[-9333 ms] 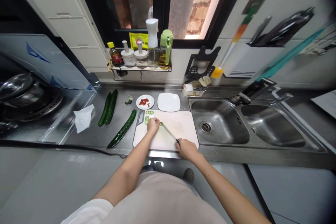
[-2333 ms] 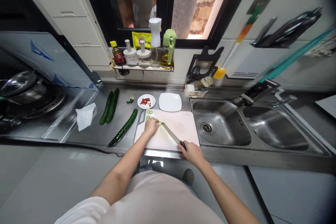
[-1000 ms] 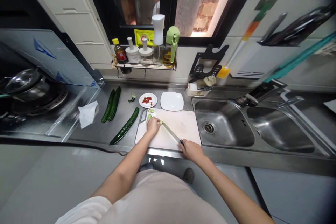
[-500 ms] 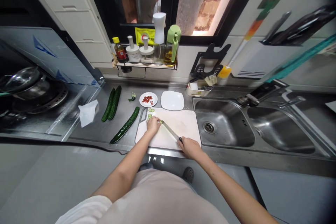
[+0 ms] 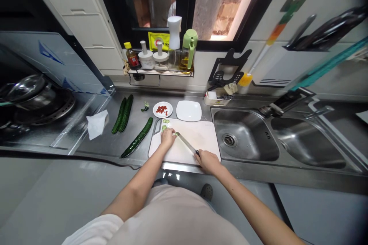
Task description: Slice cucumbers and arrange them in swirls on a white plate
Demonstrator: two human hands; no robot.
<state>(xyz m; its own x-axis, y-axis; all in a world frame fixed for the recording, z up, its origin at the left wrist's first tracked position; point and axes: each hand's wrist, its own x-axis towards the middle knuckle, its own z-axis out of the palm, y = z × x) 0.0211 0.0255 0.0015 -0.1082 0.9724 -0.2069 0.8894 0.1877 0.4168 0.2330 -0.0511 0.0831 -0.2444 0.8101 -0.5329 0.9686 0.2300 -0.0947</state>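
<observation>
My right hand (image 5: pixel 209 161) is closed around the black handle of a kitchen knife (image 5: pixel 186 142), whose blade points up and left over the white cutting board (image 5: pixel 198 134). At the blade's tip, my left hand (image 5: pixel 167 138) has its fingers closed on a small piece of cucumber (image 5: pixel 174 134), mostly hidden beneath them. A few pale green cucumber slices (image 5: pixel 166 121) lie on the board just beyond that hand. Left of the board rests a whole cucumber (image 5: pixel 137 138).
Behind the board stand a plate of red pieces (image 5: pixel 161 110) and a white square dish (image 5: pixel 189 111). Two cucumbers (image 5: pixel 123 114), green trimmings (image 5: pixel 145 106) and a paper towel (image 5: pixel 97 124) lie leftward. A double sink (image 5: pixel 244 134) is right; a bottle rack (image 5: pixel 161 72) hangs behind.
Almost nothing differs: both hands and the knife hold nearly the same place, and the whole view has shifted very slightly.
</observation>
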